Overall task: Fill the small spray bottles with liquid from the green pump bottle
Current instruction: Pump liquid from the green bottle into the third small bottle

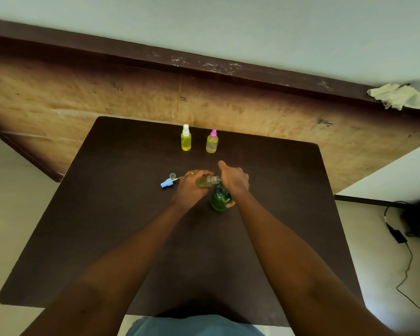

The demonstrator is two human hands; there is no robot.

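head view: counting three small spray bottles: white-topped bottle (186,141) and pink-topped bottle (212,144) are standing full at the desk's (107,214) back, and the left hand (192,187) is gripping the open bottle (207,181), tilted. right hand (234,180) is curling over the one green pump bottle (218,202), mid-desk. one blue sprayer top (167,183) is lying loose. labels too blurred to read.

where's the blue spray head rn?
Head view: the blue spray head lies on the dark table, just left of the left hand, with a small clear cap just beyond it.

Plain room, dark table (95,214), worn plywood board (83,98)
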